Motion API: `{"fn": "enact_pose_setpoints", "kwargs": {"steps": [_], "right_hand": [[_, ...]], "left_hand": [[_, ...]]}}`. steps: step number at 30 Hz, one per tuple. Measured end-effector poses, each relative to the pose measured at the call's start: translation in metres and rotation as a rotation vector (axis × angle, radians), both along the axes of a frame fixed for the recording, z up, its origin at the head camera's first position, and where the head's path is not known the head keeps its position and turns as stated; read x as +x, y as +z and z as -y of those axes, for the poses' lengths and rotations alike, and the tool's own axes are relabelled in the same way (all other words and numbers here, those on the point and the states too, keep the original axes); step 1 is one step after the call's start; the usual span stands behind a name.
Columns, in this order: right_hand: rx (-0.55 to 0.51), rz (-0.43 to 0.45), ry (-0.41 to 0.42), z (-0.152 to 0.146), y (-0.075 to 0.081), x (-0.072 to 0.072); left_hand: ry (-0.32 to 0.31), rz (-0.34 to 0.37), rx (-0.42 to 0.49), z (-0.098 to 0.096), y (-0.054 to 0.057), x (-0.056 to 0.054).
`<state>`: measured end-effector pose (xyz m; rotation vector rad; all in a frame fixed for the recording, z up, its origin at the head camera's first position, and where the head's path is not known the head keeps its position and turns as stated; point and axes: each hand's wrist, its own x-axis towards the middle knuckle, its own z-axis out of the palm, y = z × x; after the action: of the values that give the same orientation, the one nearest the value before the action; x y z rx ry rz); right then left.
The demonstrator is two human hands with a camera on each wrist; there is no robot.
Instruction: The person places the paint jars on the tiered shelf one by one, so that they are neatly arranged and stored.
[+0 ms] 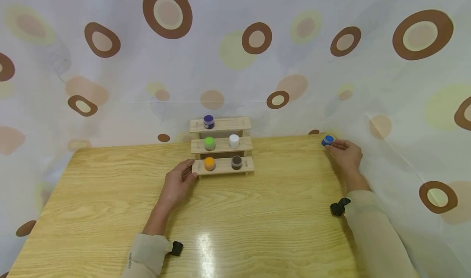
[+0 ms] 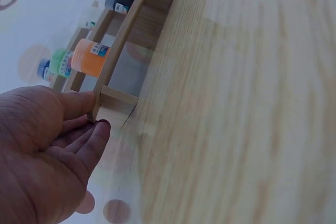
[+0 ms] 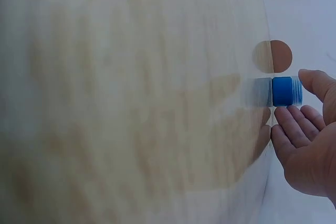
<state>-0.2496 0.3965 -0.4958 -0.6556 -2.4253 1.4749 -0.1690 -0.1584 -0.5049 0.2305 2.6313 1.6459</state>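
A three-step wooden rack (image 1: 223, 171) stands at the back of the table. My left hand (image 1: 178, 184) holds its lowest step by the left end, thumb and fingers on either side of the wood in the left wrist view. Small paint jars sit on the rack: purple (image 1: 209, 122) on top, green (image 1: 209, 143) and white (image 1: 234, 141) in the middle, orange (image 2: 92, 59) and black (image 1: 236, 162) at the bottom. Far to the right, my right hand (image 1: 346, 153) pinches a blue paint jar (image 3: 282, 92) between thumb and fingers at the table's back edge.
The wood-grain table (image 1: 257, 220) is glossy and reflects light near the front. Behind it and along the right hangs a pale sheet (image 1: 228, 8) with brown ring patterns, close to the right hand. Black wrist mounts (image 1: 177, 248) sit at both cuffs.
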Motion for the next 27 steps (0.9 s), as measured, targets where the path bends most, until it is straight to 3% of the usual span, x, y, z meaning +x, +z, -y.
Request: {"fn": "enact_pose_setpoints", "kwargs": {"steps": [11,16,27], "right_hand": [[0.082,0.065,-0.026,0.005,-0.002,-0.021],[0.141,0.067,-0.059,0.007,-0.007,-0.024],[0.169,0.026,-0.043,0.013,-0.01,-0.027]], "left_hand": [[-0.001,-0.012,0.019,0.001,-0.001,0.001],[-0.006,0.003,0.032,0.0,-0.002,0.002],[0.003,-0.008,0.028,0.001,-0.001,-0.001]]}}
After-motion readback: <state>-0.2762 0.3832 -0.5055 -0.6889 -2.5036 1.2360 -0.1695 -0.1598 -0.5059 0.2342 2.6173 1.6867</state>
